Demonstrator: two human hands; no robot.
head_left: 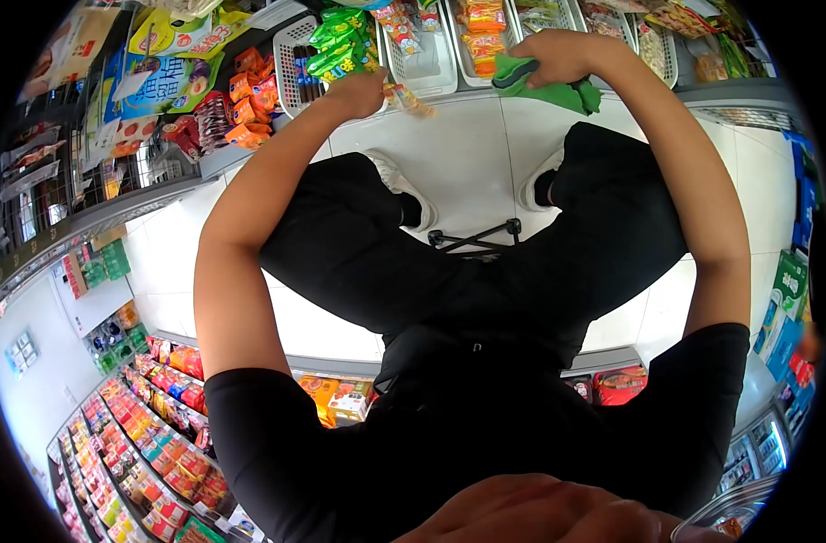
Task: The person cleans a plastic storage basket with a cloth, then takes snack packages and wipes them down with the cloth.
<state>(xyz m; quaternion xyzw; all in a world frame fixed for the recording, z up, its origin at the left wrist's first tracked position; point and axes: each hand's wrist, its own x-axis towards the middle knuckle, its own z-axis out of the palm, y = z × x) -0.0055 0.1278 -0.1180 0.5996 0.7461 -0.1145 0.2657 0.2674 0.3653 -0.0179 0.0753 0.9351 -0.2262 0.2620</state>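
Note:
My left hand point(358, 94) is closed on a small yellowish snack packet point(407, 100), held above the floor in front of the white baskets. The packet is blurred and its print cannot be read. My right hand point(558, 60) grips a folded green cloth point(550, 93), which hangs down at the front edge of the shelf. Between the hands stand a white plastic basket point(428, 71) with a few snack packets at its far end and another basket holding orange packets point(483, 47). Bright green snack bags point(342, 43) fill the basket beyond my left hand.
Wire racks with hanging bags point(164, 86) and orange packets point(253, 100) line the left. My knees are spread over a white tiled floor point(467, 136), with a folding stool's black legs point(474, 237) between them. Shelves of packaged snacks point(150, 416) stand behind at lower left.

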